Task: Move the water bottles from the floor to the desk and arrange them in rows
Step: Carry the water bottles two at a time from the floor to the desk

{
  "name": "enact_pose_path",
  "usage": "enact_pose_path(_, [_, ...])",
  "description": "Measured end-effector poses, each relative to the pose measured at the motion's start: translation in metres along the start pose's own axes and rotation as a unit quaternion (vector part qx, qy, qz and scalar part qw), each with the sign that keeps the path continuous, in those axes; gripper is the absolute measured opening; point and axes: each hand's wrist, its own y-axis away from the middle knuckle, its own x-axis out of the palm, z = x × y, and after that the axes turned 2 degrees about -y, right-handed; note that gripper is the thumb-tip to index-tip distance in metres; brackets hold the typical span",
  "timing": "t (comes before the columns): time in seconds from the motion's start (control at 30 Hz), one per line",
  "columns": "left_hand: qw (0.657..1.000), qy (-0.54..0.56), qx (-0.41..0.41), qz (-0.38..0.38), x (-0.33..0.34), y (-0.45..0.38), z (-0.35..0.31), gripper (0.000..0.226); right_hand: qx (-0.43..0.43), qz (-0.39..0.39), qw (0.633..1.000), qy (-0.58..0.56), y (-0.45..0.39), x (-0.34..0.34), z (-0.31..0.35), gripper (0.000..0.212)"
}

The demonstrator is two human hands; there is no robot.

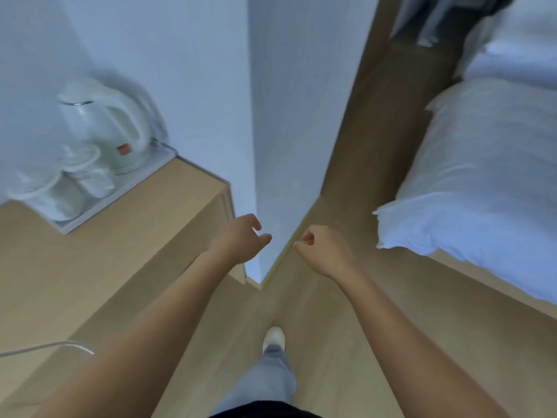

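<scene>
Both empty, loosely curled, the left hand [238,236] and right hand [324,248] reach between a wooden worktop [90,267] bearing a white kettle [102,128] and a white bed [482,176].

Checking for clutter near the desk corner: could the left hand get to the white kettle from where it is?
Probably yes. The left hand is empty, hanging past the desk end, and only bare desktop lies between it and the kettle; the cups stand further left.
</scene>
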Motion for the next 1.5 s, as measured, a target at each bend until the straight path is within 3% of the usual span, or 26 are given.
enact_pose_path(0.1, [0.999, -0.007, 0.031, 0.027, 0.017, -0.039, -0.032, 0.034, 0.050, -0.016, 0.999, 0.000, -0.020, -0.017, -0.028, 0.018])
enact_pose_path(0.37, [0.987, -0.021, 0.098, 0.128, 0.051, -0.132, -0.092, 0.029, 0.144, -0.039, 0.988, -0.034, -0.076, -0.054, -0.085, 0.023])
enact_pose_path(0.63, [0.980, -0.061, 0.124, 0.141, 0.071, -0.202, -0.135, 0.007, 0.205, -0.064, 0.974, -0.074, -0.127, -0.086, -0.113, 0.019])
enact_pose_path(1.03, [0.982, -0.044, 0.113, 0.143, 0.105, -0.310, -0.201, 0.013, 0.199, -0.034, 0.977, -0.074, -0.236, -0.135, -0.171, 0.019])
enact_pose_path(1.5, [0.994, -0.031, 0.006, 0.108, 0.144, -0.459, -0.317, 0.016, 0.144, 0.034, 0.989, 0.029, -0.406, -0.272, -0.269, 0.024])
